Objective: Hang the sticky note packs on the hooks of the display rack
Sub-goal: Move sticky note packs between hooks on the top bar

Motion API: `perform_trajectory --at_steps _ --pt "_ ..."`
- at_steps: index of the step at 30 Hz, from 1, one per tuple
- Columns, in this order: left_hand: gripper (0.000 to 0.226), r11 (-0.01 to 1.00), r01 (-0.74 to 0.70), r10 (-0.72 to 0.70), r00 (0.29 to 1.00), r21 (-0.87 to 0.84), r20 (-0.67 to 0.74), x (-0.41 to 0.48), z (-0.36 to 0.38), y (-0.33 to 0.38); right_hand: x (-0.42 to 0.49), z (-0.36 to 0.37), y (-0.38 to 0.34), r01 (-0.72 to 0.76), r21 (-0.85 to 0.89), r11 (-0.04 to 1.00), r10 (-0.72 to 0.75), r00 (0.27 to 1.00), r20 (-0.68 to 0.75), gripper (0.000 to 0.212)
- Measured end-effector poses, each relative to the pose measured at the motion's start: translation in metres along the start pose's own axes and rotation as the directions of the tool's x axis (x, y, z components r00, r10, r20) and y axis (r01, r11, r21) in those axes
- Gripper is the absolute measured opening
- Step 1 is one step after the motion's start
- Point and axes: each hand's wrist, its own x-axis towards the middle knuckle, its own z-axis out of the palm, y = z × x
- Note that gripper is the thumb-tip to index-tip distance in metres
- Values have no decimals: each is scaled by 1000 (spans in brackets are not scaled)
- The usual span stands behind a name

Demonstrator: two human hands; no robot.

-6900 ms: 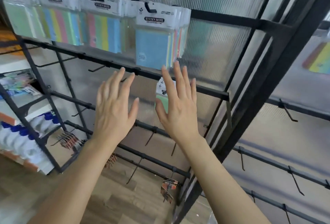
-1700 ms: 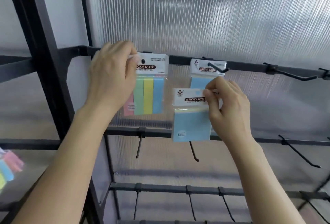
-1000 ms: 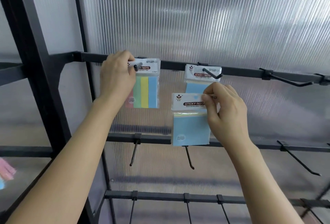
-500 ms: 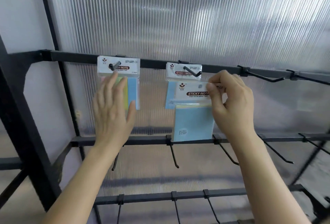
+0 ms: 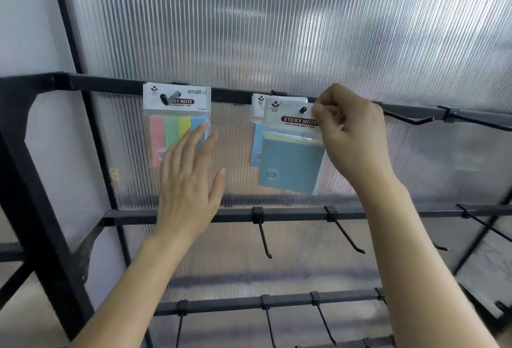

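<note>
A striped pink, green, yellow and blue sticky note pack (image 5: 171,131) hangs on the left hook (image 5: 168,97) of the black rack's top bar (image 5: 105,85). My left hand (image 5: 189,181) is flat with straight fingers in front of its lower right part. My right hand (image 5: 350,137) pinches the white header of a blue sticky note pack (image 5: 291,164), whose hole sits over the tip of the middle hook (image 5: 302,110). Another blue pack (image 5: 257,137) hangs behind it on the same hook, mostly hidden.
Ribbed translucent panels back the rack. Bare hooks (image 5: 410,119) stick out of the top bar to the right. A middle bar (image 5: 277,213) and a lower bar (image 5: 277,302) carry several bare hooks that point down and forward. A thick black upright (image 5: 36,198) stands at the left.
My right hand lifted the blue pack and brought its hole onto the middle hook's tip. My left hand let go of the striped pack and dropped below it, fingers now straight.
</note>
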Motion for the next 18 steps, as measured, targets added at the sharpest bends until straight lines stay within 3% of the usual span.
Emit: perform_trajectory --at_steps 8,18 --pt "52 999 34 -34 999 -11 27 -4 3 -7 13 17 12 -61 -89 994 68 995 78 11" --pt "48 999 25 -25 1000 33 0 -2 0 -18 36 65 43 0 -159 987 -18 994 -110 16"
